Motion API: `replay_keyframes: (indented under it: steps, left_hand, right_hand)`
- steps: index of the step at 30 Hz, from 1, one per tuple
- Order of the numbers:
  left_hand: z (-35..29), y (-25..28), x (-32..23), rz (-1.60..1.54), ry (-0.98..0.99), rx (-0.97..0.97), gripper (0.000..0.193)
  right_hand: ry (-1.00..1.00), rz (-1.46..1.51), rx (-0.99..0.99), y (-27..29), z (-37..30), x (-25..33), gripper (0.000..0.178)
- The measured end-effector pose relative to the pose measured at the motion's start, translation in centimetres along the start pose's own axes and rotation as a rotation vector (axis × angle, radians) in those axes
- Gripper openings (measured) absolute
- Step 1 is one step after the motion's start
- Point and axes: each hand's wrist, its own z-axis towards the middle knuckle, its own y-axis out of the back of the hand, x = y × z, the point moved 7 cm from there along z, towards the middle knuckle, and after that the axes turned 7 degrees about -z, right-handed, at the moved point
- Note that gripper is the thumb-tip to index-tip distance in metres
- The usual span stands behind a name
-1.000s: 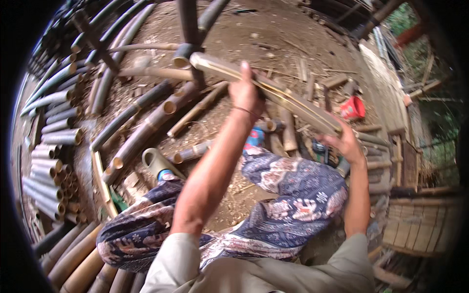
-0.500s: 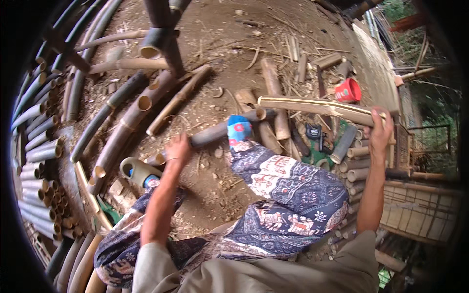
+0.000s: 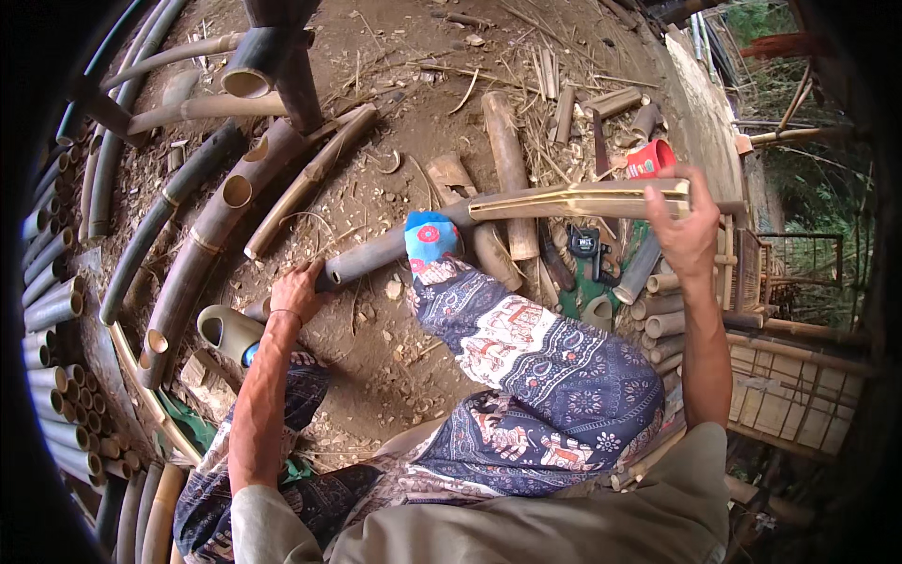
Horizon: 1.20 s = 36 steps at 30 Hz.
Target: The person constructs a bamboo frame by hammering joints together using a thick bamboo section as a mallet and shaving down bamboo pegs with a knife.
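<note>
A dark bamboo pole [image 3: 376,254] lies slanted across the ground, with my blue-socked foot [image 3: 430,238] resting on it. My left hand [image 3: 297,289] is closed around its near left end. On the right, my right hand [image 3: 688,224] grips the far right part of a split bamboo length [image 3: 564,204], thumb on one side and fingers curled over the other. Pale cut edges run along this length, with a dark gap between them. Its left end overlaps or meets the dark pole's far end; whether they are joined I cannot tell.
Cut bamboo tubes are stacked at left [image 3: 56,310] and right [image 3: 662,327]. A red bucket [image 3: 648,160], a saw [image 3: 599,141] and a black tool [image 3: 587,246] lie on the far right. A notched pole [image 3: 211,226] and an olive clog [image 3: 225,331] sit left.
The split bamboo's right end has come lower and nearer the dark pole's line. My right hand's fingers have loosened and shifted on it. The whole view has shifted slightly.
</note>
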Motion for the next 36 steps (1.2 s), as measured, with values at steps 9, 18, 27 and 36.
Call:
replay_keyframes:
  steps: [9,18,27,36]
  left_hand:
    - [0.2,5.3,4.6,-0.042,0.075,-0.702,0.060]
    - [2.5,4.5,11.6,0.062,0.254,-0.430,0.047]
    - [0.1,7.2,8.2,-0.477,0.183,-0.507,0.041]
    - [-3.3,13.5,5.3,-1.482,-0.065,-0.924,0.043]
  right_hand:
    - [0.151,0.153,0.166,2.6,2.9,4.3,0.049]
    - [0.246,0.170,0.100,2.7,5.5,7.9,0.054]
    - [-0.020,0.117,0.079,-3.8,2.9,8.8,0.038]
    - [0.283,0.039,0.101,2.1,3.6,11.7,0.030]
